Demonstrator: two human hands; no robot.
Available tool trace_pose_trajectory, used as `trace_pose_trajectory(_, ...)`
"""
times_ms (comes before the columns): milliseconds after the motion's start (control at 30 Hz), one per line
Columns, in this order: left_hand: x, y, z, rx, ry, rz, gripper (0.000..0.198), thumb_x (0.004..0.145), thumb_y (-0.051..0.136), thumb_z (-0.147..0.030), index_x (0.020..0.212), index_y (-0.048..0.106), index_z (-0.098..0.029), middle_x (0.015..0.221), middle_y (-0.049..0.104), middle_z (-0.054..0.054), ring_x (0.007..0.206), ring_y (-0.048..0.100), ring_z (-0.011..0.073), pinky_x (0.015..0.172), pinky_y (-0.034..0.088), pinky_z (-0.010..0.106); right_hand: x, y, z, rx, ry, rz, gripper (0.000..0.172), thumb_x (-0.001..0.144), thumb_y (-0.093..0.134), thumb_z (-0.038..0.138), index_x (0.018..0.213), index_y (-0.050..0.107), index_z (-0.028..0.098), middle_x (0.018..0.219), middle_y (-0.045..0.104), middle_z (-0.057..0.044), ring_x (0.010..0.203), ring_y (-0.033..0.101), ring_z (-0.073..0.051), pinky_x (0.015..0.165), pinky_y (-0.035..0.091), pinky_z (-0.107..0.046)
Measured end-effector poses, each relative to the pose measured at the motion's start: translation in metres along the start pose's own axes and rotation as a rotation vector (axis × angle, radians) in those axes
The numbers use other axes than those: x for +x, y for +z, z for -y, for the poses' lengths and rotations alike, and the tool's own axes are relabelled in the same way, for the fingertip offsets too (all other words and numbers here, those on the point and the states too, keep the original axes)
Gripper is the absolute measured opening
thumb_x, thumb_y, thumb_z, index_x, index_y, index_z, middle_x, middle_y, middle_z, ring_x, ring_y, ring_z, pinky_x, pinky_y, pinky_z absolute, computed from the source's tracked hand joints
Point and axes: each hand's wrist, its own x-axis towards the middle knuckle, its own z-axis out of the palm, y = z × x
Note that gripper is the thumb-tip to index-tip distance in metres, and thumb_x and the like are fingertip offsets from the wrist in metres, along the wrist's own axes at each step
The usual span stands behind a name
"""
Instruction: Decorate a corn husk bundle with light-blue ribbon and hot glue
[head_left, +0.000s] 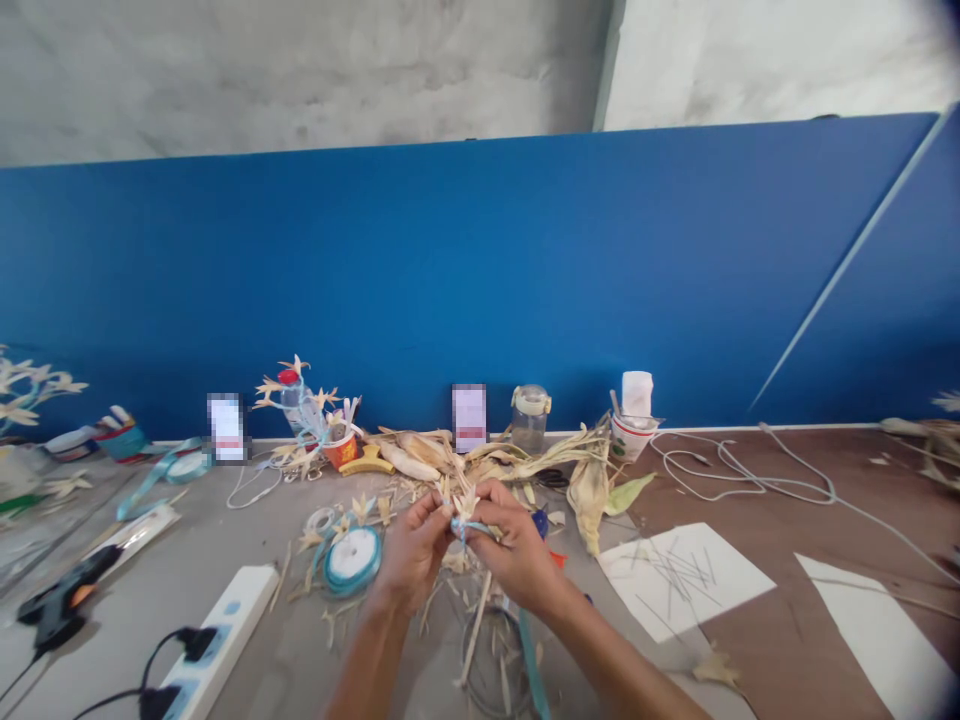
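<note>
Both my hands meet over the middle of the table. My left hand [411,551] and my right hand [511,548] pinch a small straw-coloured husk flower [460,503] between their fingertips. A thin teal ribbon [469,527] is wound round its base and trails down past my right wrist. A spool of the same teal ribbon [352,559] lies just left of my left hand. Loose corn husk strips [480,460] are piled behind the hands.
A blue partition [480,290] closes the back. A white power strip [222,625] and a black glue gun [64,600] lie at the left. A glass jar [530,417], a cup [632,432], white cables [735,470] and paper sheets with thin wires [682,578] are at the right.
</note>
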Motion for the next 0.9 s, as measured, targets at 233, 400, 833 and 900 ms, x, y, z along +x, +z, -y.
trace_pose_trajectory(233,-0.004,0.007,-0.001,-0.032,-0.095,-0.053,0.021,0.056,0.077,-0.021,0.071,0.063,-0.016,0.061,0.063,-0.002,0.055,0.054,0.0083,0.053,0.04,0.018,0.004,-0.018,0.005,-0.154,-0.111,0.232,0.017,0.079,0.047,0.009,0.07,0.058,0.018,0.071,0.052,-0.001,0.071,0.05,-0.014,0.065,0.036,-0.024)
trace_pose_trajectory(400,-0.006,0.01,-0.004,-0.048,-0.136,-0.069,0.024,0.052,0.079,-0.021,0.069,0.063,-0.016,0.062,0.064,-0.001,0.054,0.055,0.0098,0.052,0.041,0.019,0.003,-0.02,0.003,-0.353,-0.233,0.272,0.017,0.075,0.045,0.007,0.065,0.053,0.018,0.069,0.05,-0.001,0.068,0.046,-0.014,0.061,0.033,-0.024)
trace_pose_trajectory(833,-0.005,0.007,-0.005,-0.156,-0.071,-0.016,0.014,0.063,0.072,-0.018,0.07,0.062,-0.013,0.061,0.059,-0.002,0.053,0.052,0.0071,0.052,0.041,0.017,-0.003,-0.004,0.01,-0.203,-0.152,0.173,0.01,0.077,0.052,0.014,0.083,0.059,0.019,0.088,0.058,-0.006,0.085,0.053,-0.018,0.077,0.041,-0.03)
trace_pose_trajectory(900,-0.004,0.005,-0.004,-0.186,-0.053,0.047,0.013,0.065,0.071,-0.018,0.068,0.061,-0.012,0.058,0.055,-0.003,0.049,0.047,0.0048,0.05,0.039,0.016,-0.003,0.0,0.01,-0.072,-0.094,0.079,0.011,0.079,0.05,0.013,0.077,0.06,0.019,0.081,0.057,-0.004,0.079,0.053,-0.016,0.073,0.041,-0.028)
